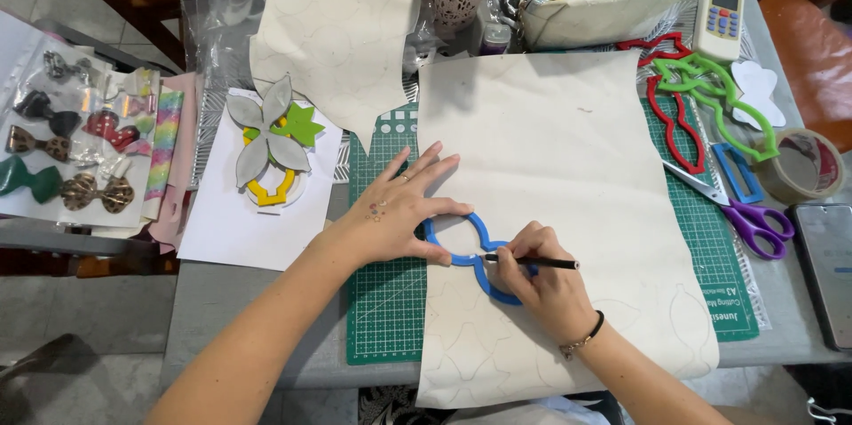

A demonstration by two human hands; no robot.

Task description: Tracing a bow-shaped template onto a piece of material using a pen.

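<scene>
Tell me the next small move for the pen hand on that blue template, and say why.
Probably keep drawing the black pen around the edge of the blue template. The right hand has the pen tip at the template's narrow waist, the left hand presses the template flat on the cream sheet, and no outline shows around it yet.

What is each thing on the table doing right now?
Left hand: flat, pressing the blue template down.
Right hand: grip closed on the black pencil.
Blue template: lying flat on the cream sheet.
Black pencil: held, tip at the template's edge.
Cream sheet: spread out, outlines drawn on it.
Purple scissors: lying on the green mat, blades shut.
Tape roll: lying flat.
</scene>
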